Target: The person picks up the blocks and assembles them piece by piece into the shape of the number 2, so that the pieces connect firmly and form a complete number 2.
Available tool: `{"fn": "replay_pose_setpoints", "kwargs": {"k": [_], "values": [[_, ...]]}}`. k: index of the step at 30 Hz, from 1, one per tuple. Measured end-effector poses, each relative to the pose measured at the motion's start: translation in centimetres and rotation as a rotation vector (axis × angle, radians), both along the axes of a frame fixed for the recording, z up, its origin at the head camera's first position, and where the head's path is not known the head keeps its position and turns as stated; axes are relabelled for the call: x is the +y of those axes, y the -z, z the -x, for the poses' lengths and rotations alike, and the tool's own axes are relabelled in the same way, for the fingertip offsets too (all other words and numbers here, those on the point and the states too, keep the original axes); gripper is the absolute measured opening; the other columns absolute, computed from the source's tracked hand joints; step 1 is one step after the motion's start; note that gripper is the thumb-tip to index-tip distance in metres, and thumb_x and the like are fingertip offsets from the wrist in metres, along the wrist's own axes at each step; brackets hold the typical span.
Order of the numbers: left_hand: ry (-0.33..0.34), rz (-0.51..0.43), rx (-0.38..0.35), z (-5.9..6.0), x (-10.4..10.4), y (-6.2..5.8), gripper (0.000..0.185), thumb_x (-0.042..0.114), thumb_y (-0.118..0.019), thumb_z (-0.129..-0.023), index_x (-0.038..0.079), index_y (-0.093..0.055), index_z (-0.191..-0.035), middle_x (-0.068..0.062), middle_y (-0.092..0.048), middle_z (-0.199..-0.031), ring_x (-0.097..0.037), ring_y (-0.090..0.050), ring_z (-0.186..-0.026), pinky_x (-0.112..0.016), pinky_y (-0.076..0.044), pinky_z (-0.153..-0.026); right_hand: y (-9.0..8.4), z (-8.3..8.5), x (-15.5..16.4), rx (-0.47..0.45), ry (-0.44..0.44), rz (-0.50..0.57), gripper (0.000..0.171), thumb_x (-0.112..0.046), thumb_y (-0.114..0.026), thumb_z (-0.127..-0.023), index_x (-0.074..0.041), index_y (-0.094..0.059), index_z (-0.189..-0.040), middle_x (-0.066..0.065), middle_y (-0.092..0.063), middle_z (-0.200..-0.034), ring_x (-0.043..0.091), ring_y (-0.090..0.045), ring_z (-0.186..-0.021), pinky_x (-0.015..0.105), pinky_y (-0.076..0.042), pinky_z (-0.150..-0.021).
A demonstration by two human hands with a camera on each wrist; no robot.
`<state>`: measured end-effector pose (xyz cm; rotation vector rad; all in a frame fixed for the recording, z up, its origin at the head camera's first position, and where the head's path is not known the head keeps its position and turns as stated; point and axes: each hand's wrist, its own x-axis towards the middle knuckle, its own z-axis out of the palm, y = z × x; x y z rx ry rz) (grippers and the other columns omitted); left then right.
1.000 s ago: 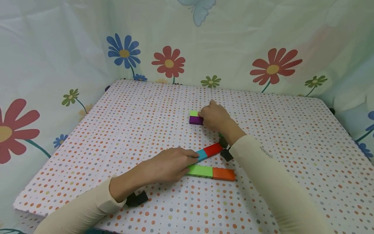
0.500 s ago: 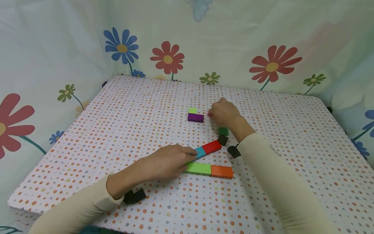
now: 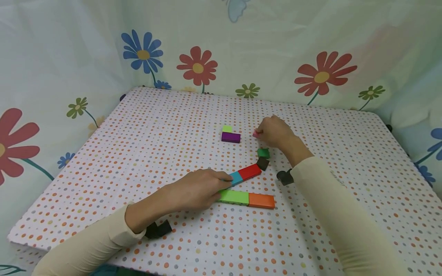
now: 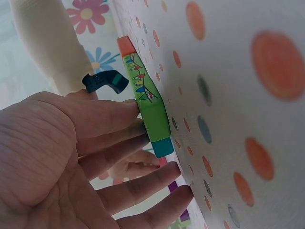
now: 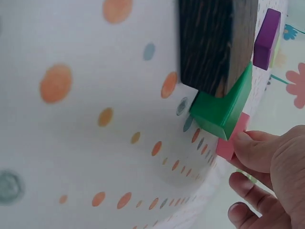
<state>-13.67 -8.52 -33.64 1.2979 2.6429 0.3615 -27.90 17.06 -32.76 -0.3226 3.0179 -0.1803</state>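
Note:
My right hand (image 3: 272, 131) pinches a small pink block (image 3: 256, 134) at the far middle of the dotted table (image 3: 165, 126); the right wrist view shows the pink block (image 5: 232, 137) under my fingertips. A dark green cube (image 3: 263, 153) and a dark brown block (image 3: 263, 163) lie just nearer. To the left lie a purple block (image 3: 230, 137) and a lime block (image 3: 226, 128). My left hand (image 3: 200, 188) rests with straight fingers on a teal-and-red bar (image 3: 246, 174) and a green-and-orange bar (image 3: 247, 198).
A flowered cloth (image 3: 207, 50) walls the table at the back and sides. The table's near edge runs along the bottom left. Black wrist-camera mounts show at both sleeves.
My right hand has drawn the pink block away from the purple and lime blocks, rightwards. The green cube and brown block came into sight. My left hand stayed put.

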Motion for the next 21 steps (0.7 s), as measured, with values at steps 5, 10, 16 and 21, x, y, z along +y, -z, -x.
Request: {"fn": "replay_pose_setpoints", "kwargs": {"k": [5,10,16,21], "values": [[0.006,0.002,0.007,0.0,-0.1,0.0,0.035,0.011,-0.066,-0.098,0.007,-0.068,-0.133,-0.003,-0.059,-0.144,-0.023,-0.058,-0.13,-0.043,-0.048,-0.108,0.3,0.2,0.0,-0.005,0.022,0.058,0.018,-0.008,-0.066,-0.096,0.001,-0.072,-0.111,0.018,-0.068,-0.107,0.032,-0.057,-0.097,0.045,-0.052,-0.091],[0.009,0.001,0.003,0.0,0.0,-0.1,0.036,0.011,-0.067,-0.097,0.007,-0.068,-0.133,-0.003,-0.06,-0.144,-0.024,-0.058,-0.13,-0.043,-0.048,-0.107,1.0,0.5,0.2,-0.017,0.034,0.11,0.033,-0.004,-0.062,-0.097,0.001,-0.064,-0.129,0.022,-0.065,-0.121,0.035,-0.059,-0.109,0.049,-0.05,-0.1],[0.006,0.008,0.004,0.0,0.0,-0.1,0.036,0.012,-0.066,-0.098,0.008,-0.067,-0.134,-0.003,-0.059,-0.144,-0.023,-0.058,-0.131,-0.043,-0.048,-0.107,1.4,0.6,0.9,-0.047,0.056,0.225,0.039,-0.002,-0.06,-0.097,-0.001,-0.061,-0.136,0.023,-0.061,-0.129,0.037,-0.054,-0.117,0.051,-0.047,-0.104],[0.0,0.014,0.009,0.0,0.0,-0.1,0.037,0.013,-0.067,-0.098,0.008,-0.067,-0.134,-0.002,-0.059,-0.145,-0.023,-0.057,-0.131,-0.043,-0.047,-0.108,1.2,0.5,1.1,-0.058,0.075,0.273,0.038,-0.002,-0.06,-0.098,-0.003,-0.061,-0.136,0.022,-0.061,-0.128,0.036,-0.053,-0.114,0.051,-0.048,-0.101]]}}
